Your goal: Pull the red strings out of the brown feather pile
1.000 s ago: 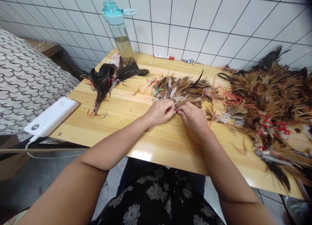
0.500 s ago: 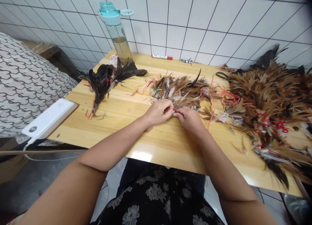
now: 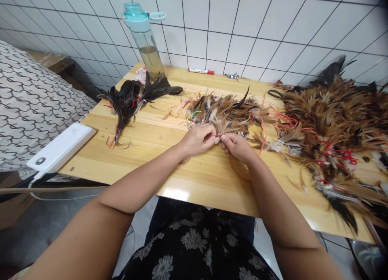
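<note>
Near the middle of the table (image 3: pixel 194 179), my left hand (image 3: pixel 197 140) is closed in a pinch on the pale quill end of a brown feather bundle (image 3: pixel 226 125). My right hand (image 3: pixel 238 146), just to its right, pinches a red string (image 3: pixel 232 163) that runs to the quills; a loop of it hangs toward the front of the table. The bundle's plumes point away from me and merge with a heap of brown feathers (image 3: pixel 212 106) behind. Whether the string is wrapped round the quills is too small to tell.
A large pile of tied brown feathers (image 3: pixel 327 106) covers the right side, with black-handled scissors (image 3: pixel 275 93) beside it. Black feathers (image 3: pixel 124 96) lie left. A water bottle (image 3: pixel 148 49), a marker (image 3: pixel 201 71) and a white power bank (image 3: pixel 62 146) stand or lie around.
My right hand has moved slightly right, away from my left hand, drawing the red string out between them. The pale quill end shows more now. My left hand stays put.
</note>
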`<state>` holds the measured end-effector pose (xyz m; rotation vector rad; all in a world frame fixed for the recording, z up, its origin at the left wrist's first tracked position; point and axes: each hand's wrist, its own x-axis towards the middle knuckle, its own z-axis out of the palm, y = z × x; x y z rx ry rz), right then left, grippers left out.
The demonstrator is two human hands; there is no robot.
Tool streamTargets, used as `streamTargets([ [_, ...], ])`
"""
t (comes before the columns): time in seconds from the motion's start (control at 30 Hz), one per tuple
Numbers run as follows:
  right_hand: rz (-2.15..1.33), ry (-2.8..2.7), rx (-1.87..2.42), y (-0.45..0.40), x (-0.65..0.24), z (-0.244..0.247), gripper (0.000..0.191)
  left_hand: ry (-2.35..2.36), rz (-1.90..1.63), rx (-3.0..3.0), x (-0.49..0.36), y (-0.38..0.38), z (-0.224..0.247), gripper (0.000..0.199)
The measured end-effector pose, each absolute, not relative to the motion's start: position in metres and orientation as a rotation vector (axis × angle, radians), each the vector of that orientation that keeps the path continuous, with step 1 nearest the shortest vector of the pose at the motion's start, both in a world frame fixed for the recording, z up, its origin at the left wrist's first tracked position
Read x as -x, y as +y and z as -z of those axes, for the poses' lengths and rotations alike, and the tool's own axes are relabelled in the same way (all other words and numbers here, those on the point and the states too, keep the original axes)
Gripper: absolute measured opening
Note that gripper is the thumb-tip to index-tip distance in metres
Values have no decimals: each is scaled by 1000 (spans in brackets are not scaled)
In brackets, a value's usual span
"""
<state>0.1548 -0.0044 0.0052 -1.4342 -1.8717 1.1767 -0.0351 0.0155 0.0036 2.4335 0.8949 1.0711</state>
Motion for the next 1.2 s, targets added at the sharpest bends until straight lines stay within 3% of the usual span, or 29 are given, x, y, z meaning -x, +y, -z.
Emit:
streamTargets([
  [0.33, -1541, -1651, 1373, -6, -157, -7, 58, 844, -1046, -2492, 35, 16, -4, 9],
  [0.63, -1787, -1363, 1343, -5, -157, -6, 48, 810, -994, -2590, 36, 16, -2, 11],
  [0.87, -1655, -1394, 1391, -3, -155, 0, 38, 835, -939, -2555, 36, 15, -2, 10],
  [1.2, -1182, -1714, 1525, -3, -154, 2, 24, 947, -1002, -2360, 33, 14, -3, 7],
])
